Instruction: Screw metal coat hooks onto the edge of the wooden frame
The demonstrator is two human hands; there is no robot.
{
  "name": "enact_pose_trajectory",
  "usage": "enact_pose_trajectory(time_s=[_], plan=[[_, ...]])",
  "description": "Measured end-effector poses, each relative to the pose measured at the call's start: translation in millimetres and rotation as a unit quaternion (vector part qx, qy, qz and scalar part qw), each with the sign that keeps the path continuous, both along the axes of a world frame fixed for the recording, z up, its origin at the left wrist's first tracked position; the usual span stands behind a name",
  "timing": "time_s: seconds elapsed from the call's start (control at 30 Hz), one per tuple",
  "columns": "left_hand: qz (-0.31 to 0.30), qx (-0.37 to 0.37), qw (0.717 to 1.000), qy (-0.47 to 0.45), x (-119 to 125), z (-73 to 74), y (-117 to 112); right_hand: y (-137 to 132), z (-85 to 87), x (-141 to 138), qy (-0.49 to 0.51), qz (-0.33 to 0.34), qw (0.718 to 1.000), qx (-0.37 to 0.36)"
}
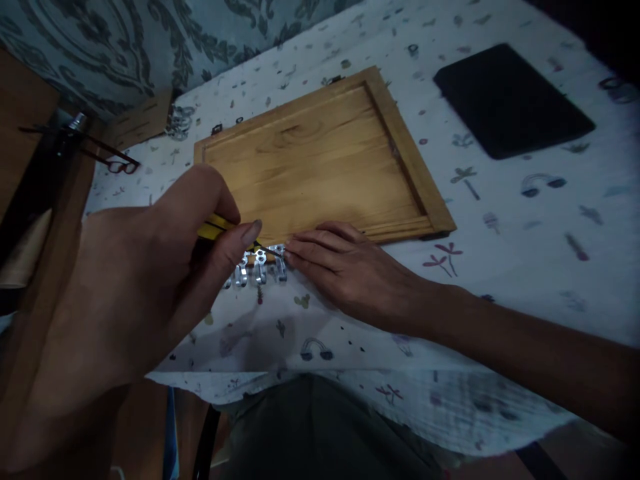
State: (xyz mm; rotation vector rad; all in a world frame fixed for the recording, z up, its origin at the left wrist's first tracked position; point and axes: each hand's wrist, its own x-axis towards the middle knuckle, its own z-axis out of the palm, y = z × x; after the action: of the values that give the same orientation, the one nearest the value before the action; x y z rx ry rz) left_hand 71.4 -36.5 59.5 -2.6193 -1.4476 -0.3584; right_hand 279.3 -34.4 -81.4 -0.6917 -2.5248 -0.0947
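My left hand [165,267] is closed around the yellow handle of a small screwdriver [213,229]. Its thin metal shaft slants down to the right, and the tip reaches a shiny metal hook [280,267] at the near edge of a framed wooden panel [305,160]. Several such hooks stand in a row along that edge, the leftmost partly hidden by my left hand. My right hand [345,263] lies over the near edge with its fingers stretched out, fingertips beside the rightmost hook. Its thumb is hidden.
A printed white cloth [540,267] covers the table. A dark flat rectangular object [513,100] lies at the right. Eyeglasses [123,165], a cardboard piece [143,120] and a small pile of metal hooks [180,122] are at the far left. Patterned wallpaper [220,33] rises behind.
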Motion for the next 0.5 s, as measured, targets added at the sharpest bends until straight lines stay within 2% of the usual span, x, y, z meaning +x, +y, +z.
enact_pose_trajectory(time_s=[0.3,0.37,0.5], plan=[[0.010,0.035,0.999,0.019,-2.4,-5.1,-2.5,0.3,-1.4,-0.7,0.001,0.000,1.000,-0.002],[0.020,0.024,0.999,0.023,1.1,-4.2,-4.6,0.4,-1.1,-0.8,-0.004,-0.005,1.000,-0.005],[0.002,-0.008,1.000,0.020,4.3,-3.0,-5.2,0.5,-0.8,-0.7,-0.001,-0.004,1.000,-0.003]])
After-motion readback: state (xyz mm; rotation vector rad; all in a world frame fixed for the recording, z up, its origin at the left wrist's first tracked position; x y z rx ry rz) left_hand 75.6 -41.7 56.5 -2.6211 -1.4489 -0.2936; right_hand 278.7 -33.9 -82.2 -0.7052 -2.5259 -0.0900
